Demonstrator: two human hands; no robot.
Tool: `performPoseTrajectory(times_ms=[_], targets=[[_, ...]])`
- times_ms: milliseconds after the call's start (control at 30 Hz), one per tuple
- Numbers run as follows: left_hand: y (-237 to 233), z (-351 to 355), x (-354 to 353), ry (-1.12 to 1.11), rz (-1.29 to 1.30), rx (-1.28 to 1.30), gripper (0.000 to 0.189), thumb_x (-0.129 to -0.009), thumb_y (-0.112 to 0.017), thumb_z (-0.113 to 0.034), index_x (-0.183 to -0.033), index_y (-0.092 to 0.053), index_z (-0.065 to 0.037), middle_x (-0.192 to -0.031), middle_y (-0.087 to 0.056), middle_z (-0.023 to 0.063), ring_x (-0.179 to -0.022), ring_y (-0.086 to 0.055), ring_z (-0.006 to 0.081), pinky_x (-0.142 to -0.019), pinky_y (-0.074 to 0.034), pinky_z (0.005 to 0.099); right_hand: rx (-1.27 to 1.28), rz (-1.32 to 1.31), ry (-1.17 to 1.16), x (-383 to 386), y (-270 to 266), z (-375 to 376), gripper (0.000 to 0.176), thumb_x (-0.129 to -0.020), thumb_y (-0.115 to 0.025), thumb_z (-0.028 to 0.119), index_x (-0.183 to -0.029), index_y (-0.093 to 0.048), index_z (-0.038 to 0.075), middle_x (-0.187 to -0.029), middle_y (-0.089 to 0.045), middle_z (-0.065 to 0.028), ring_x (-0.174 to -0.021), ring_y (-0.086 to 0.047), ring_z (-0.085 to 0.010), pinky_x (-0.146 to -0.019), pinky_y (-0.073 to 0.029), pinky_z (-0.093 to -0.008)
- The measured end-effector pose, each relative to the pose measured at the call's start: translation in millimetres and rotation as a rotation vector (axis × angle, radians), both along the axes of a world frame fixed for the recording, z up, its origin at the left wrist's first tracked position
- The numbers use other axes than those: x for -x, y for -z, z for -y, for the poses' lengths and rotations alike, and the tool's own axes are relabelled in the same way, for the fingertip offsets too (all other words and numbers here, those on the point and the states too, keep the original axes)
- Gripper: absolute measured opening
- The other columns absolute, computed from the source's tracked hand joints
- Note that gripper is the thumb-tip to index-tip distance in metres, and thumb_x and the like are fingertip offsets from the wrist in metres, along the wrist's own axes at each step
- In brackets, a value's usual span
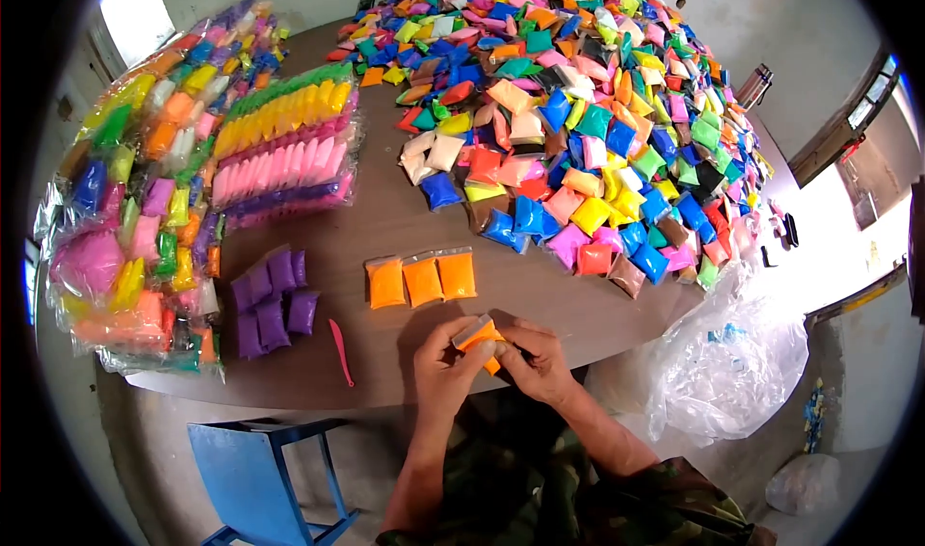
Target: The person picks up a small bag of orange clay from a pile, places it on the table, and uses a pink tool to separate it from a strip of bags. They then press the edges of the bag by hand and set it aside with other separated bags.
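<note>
Between my two hands, just over the table's near edge, is a small orange packet (476, 335) in clear plastic. My left hand (443, 361) pinches its left side, thumb on top. Fingers of my right hand (536, 361) close on its right side and lower part. Past my hands, three orange packets (422, 280) lie side by side on the brown table (385, 233). Left of them sits a group of purple packets (274, 303), in two rows. A pink plastic knife-like tool (341, 352) lies between the purple packets and my left hand.
A large heap of mixed-colour packets (597, 160) covers the table's far and right side. At left are bulging clear bags of packets (145, 209) and a bag with sorted rows (284, 146). A clear plastic bag (727, 363) hangs at the right edge; a blue chair (252, 483) stands front left.
</note>
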State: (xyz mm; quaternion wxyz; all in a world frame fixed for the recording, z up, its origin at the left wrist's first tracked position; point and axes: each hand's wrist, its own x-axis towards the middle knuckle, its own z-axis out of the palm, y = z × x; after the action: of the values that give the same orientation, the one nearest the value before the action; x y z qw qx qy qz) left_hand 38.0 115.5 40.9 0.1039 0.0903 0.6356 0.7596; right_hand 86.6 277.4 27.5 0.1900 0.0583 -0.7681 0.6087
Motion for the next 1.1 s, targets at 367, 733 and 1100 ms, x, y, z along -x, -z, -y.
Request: performPoseTrajectory(times_ms=[367,733,1100], targets=[[24.1,8.6,-7.4,-0.083,0.004,0.009,0.017,-0.096,-0.081,-0.007,-0.11,-0.074,0.0,-0.1,-0.073,0.0013,-0.089,-0.065,0.0061,-0.082,-0.054,0.0228,-0.036,0.033,-0.007,1.0,-4.8,1.7,0.017,-0.099,-0.069,0.004,-0.114,-0.073,-0.004,-0.092,-0.068,-0.0156,-0.082,-0.066,-0.0279,-0.073,-0.053,-0.0363],[5.5,41.5,-2.1,-0.027,0.011,0.238,0.013,-0.094,-0.078,-0.008,-0.102,-0.071,0.0,-0.09,-0.071,-0.0006,-0.079,-0.061,0.0051,-0.075,-0.052,0.0229,-0.101,0.075,-0.299,26.4,-15.2,-3.0,0.018,-0.098,-0.074,0.006,-0.115,-0.074,0.001,-0.098,-0.072,-0.0154,-0.09,-0.071,-0.0329,-0.081,-0.057,-0.0398],[0.5,35.9,5.5,-0.066,0.041,0.386,0.016,-0.099,-0.076,-0.015,-0.103,-0.069,0.0,-0.084,-0.063,-0.0039,-0.075,-0.051,0.003,-0.067,-0.043,0.0218,0.036,-0.027,-0.275,47.5,5.8,-4.5,0.009,-0.094,-0.075,0.008,-0.097,-0.074,-0.001,-0.088,-0.07,-0.0166,-0.082,-0.068,-0.0379,-0.075,-0.055,-0.0447]])
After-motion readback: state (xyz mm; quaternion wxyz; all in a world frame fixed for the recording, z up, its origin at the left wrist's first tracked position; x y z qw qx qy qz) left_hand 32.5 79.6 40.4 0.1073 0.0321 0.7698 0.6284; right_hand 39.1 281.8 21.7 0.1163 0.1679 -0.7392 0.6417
